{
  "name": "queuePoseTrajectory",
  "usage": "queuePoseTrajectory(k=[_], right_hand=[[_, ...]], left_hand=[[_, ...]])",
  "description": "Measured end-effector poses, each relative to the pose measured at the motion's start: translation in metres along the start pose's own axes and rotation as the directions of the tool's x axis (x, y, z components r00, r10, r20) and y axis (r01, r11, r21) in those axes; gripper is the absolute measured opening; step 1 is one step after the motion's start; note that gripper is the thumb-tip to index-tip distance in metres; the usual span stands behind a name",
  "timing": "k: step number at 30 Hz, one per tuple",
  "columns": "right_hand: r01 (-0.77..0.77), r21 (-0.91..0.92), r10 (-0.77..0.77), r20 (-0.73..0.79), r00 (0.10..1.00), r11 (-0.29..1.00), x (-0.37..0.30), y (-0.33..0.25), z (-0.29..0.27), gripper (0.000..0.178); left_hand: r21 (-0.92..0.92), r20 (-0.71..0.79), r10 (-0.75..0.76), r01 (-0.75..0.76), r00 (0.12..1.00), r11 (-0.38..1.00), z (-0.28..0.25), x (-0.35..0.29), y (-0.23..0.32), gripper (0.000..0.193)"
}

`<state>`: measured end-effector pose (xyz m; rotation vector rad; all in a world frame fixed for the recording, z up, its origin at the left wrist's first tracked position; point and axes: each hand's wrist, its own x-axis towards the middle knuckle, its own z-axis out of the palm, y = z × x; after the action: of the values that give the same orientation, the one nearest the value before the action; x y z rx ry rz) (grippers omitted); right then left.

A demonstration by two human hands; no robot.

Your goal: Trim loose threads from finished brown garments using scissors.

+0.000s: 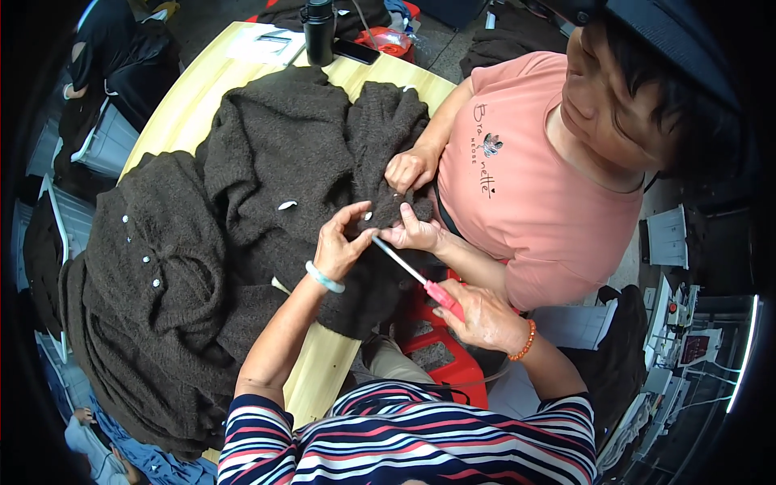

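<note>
Dark brown fuzzy garments (275,137) are heaped over the table. My left hand (339,242), with a pale bangle at its wrist, curves its thumb and fingers round an edge of the dark cloth. A small white piece (368,216) shows between the fingertips. In my right hand (485,319) is a screwdriver-like tool (404,264) with a pink handle and a thin metal shaft. Its tip meets my left thumb; the tip's shape is hidden. A co-worker's hands (414,228) hold the same cloth just beyond mine.
The co-worker in a pink shirt (533,170) sits close at the right. A black bottle (319,32), a phone (356,52) and papers (263,44) lie at the table's (174,113) far end. Red stools (461,376) stand below; white bins (667,236) are around.
</note>
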<state>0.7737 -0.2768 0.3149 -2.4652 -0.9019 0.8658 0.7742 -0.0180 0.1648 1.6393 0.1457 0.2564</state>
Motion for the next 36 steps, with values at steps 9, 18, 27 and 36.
queuePoseTrajectory(k=[9,18,27,36], right_hand=[[0.111,-0.083,-0.112,-0.017,0.994,0.990,-0.001,-0.031,0.035,0.037],[0.374,-0.142,-0.367,0.075,0.927,0.916,0.049,-0.125,0.070,0.033],[0.462,-0.232,-0.415,0.225,0.882,0.856,0.094,-0.228,0.109,0.028],[0.455,-0.179,-0.420,0.201,0.885,0.872,0.110,-0.258,0.126,0.034]], left_hand=[[0.903,-0.299,0.433,0.105,0.851,0.416,-0.168,-0.097,0.081,0.065],[0.866,-0.489,0.249,0.430,0.836,0.255,-0.303,-0.148,0.048,0.065],[0.824,-0.469,0.186,0.352,0.863,0.443,-0.314,-0.154,-0.004,0.014],[0.625,-0.460,-0.128,0.422,0.879,0.656,-0.367,-0.130,0.029,0.020]])
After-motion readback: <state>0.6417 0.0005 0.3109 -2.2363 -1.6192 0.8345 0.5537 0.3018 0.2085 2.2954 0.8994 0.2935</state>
